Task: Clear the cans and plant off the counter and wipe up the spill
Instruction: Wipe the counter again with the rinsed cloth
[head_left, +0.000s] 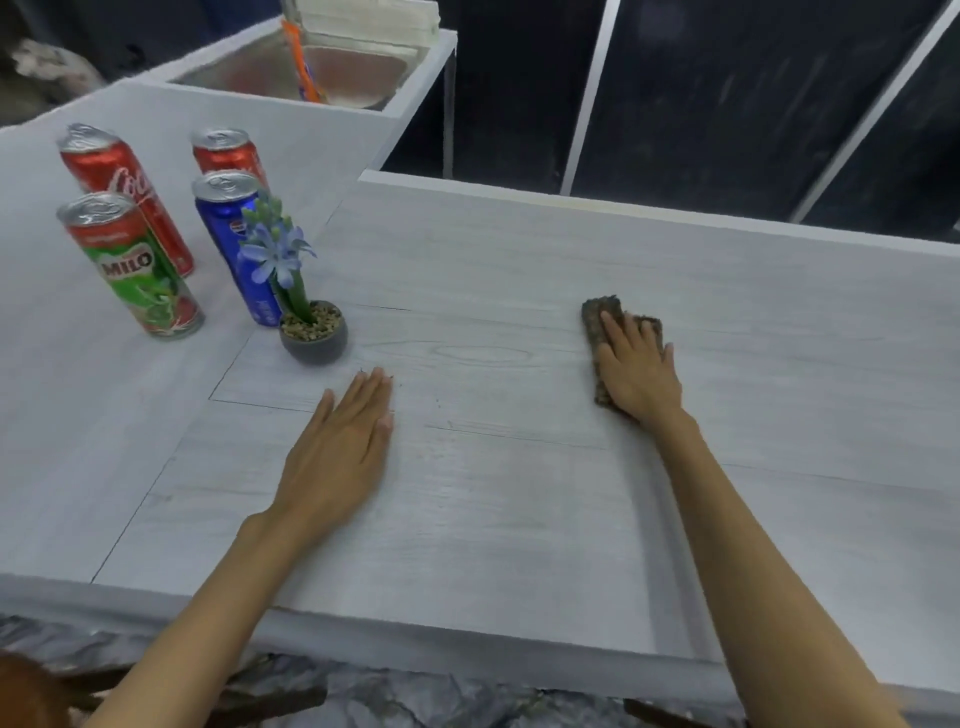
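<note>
Several cans stand grouped at the left of the pale wood-grain counter (519, 519): a green Milo can (135, 270), a red cola can (122, 187), a second red can (228, 153) and a blue can (234, 239). A small grey pot with a blue-flowered plant (309, 325) stands just right of the blue can. My left hand (337, 452) lies flat on the counter, palm down, below the pot and not touching it. My right hand (636, 369) presses flat on a brown cloth (597, 322) at the counter's middle right. No spill is visible.
A steel sink (260, 67) with an orange object (304, 67) in it sits at the back left, with white boards behind it. Dark panels with white strips stand beyond the counter's far edge. The near edge runs across the bottom.
</note>
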